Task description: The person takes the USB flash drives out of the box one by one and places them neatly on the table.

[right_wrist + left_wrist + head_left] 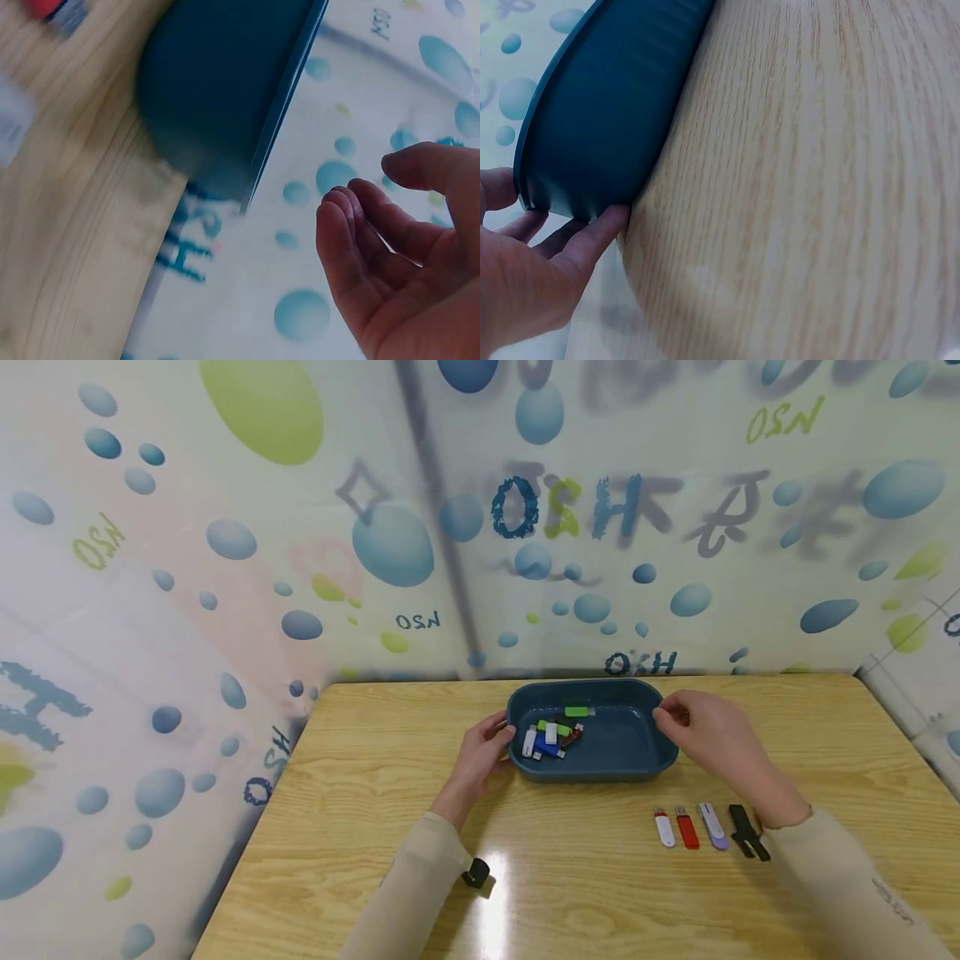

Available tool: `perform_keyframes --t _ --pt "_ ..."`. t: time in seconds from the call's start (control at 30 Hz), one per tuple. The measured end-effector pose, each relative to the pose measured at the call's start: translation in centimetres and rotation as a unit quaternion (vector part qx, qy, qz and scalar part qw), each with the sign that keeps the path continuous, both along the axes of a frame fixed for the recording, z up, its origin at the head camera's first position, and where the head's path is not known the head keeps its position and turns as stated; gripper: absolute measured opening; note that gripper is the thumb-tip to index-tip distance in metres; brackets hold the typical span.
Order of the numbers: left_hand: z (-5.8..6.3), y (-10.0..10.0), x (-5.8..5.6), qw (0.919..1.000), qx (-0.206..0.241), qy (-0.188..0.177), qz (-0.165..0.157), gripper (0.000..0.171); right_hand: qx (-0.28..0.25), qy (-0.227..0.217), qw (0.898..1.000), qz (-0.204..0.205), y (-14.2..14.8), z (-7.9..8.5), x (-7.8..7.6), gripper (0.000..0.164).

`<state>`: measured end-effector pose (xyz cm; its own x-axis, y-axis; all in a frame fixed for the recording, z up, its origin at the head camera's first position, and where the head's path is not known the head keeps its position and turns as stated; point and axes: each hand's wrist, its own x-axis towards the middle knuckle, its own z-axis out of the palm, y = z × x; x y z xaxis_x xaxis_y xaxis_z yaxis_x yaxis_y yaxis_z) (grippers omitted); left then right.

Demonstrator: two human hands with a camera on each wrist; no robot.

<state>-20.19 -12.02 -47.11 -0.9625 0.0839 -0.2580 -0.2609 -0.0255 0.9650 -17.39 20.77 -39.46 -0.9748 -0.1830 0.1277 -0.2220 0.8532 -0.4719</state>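
1. Backdrop: pale cloth or paper (pixel 592 410), printed with blue and green drops and lettering, filling the upper half of the head view.
2. Worktop (pixel 360 760): light wood grain, lower half, glare at bottom centre.
3. Tray (pixel 622 739): dark blue, oblong, rounded corners; standing on the worktop right of the frame's middle.
4. Tray contents, heaped toward its left end: I make out a green stick (pixel 577 712), a white stick (pixel 529 742), a blue stick (pixel 550 747) and others overlapping, count uncertain.
5. Row, lower right, below the tray: white-and-red stick (pixel 664 828), red stick (pixel 687 829), white-and-purple stick (pixel 712 825), black stick (pixel 742 823).
6. Left hand (pixel 480 750): fingers pinching the tray's left end, thumb at the rim, the others against the outer wall.
7. Right hand (pixel 712 731): beside the tray's right end; fingers loosely bent, thumb apart from them, holding nothing; the right wrist view shows a gap to the tray.
8. Sleeves (pixel 420 881): beige, both arms.
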Motion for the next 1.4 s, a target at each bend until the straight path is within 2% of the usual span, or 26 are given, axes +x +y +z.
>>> perform_keyframes --t 0.37,0.63,0.9,1.2,1.4 --pt "0.0 -0.1 -0.1 0.9999 0.002 -0.010 -0.001 0.047 -0.016 -0.015 0.998 0.053 -5.0 -1.1 -2.3 0.020" --pt "0.3 -0.1 0.0 0.9999 -0.004 -0.012 0.000 0.046 -0.016 -0.037 0.998 0.055 -8.3 -1.9 -3.5 0.023" --pt "0.4 0.0 0.2 1.0000 -0.008 0.000 0.001 0.047 0.008 -0.067 0.996 0.054 -10.6 -2.9 -4.7 0.025" --pt "0.3 -0.1 0.1 1.0000 -0.004 -0.003 0.004 0.046 0.044 -0.099 0.992 0.062 -12.8 -3.9 -6.0 0.024" --pt "0.1 -0.1 0.0 1.0000 0.004 0.000 0.001 0.046 0.088 -0.107 0.989 0.056 -13.7 -4.1 -6.5 0.033"
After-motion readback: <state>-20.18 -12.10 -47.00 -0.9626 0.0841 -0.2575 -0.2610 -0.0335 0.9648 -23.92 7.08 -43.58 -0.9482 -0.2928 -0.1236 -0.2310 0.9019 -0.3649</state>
